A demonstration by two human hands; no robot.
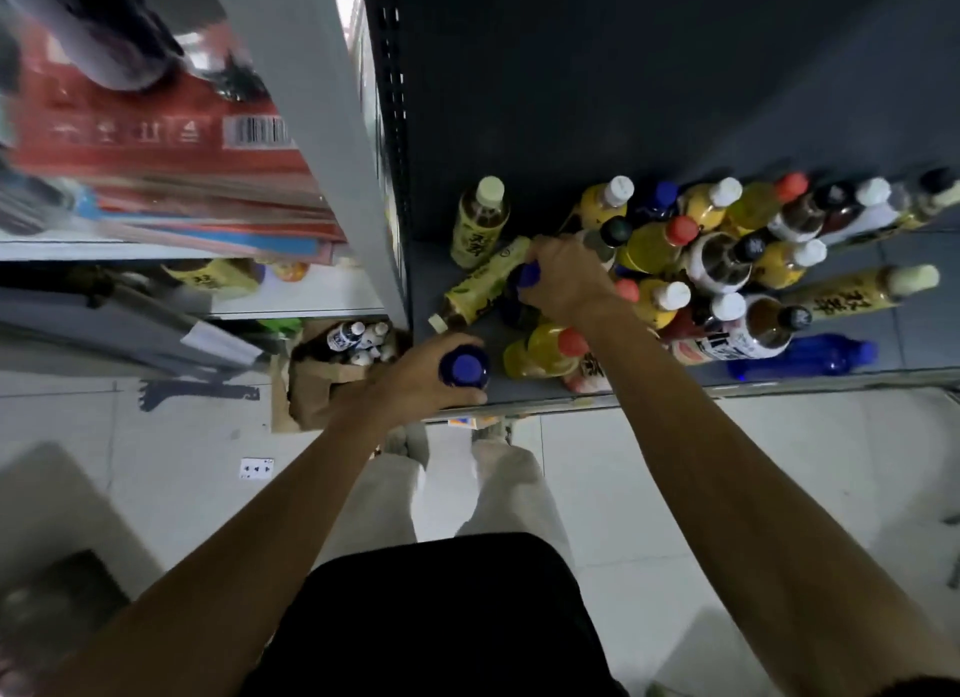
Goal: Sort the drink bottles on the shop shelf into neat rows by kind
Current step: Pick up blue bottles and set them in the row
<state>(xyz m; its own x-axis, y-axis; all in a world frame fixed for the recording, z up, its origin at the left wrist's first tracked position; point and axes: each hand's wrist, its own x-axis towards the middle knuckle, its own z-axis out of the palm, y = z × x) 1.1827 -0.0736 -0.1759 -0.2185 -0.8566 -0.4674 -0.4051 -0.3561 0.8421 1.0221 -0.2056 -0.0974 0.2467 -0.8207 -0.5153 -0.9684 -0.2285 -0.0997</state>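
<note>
My left hand (421, 379) grips an upright blue-capped blue bottle (466, 368) at the front left corner of the dark shelf (779, 376). My right hand (563, 278) closes around the top of a second blue bottle (527, 276) further back. A yellow-green tea bottle (480, 285) lies tipped over between them; another tea bottle (479, 223) stands upright behind it. To the right stands a mixed crowd of yellow juice bottles (652, 246), dark bottles (719, 262) and white-capped ones. One more blue bottle (810, 356) lies flat at the front right.
A grey shelf upright (387, 150) bounds the shelf on the left. A brown cardboard box (322, 389) with several small bottles sits on the floor below it. My legs stand on the pale tiled floor (649, 478) just before the shelf edge. A playing card (256, 468) lies on the floor.
</note>
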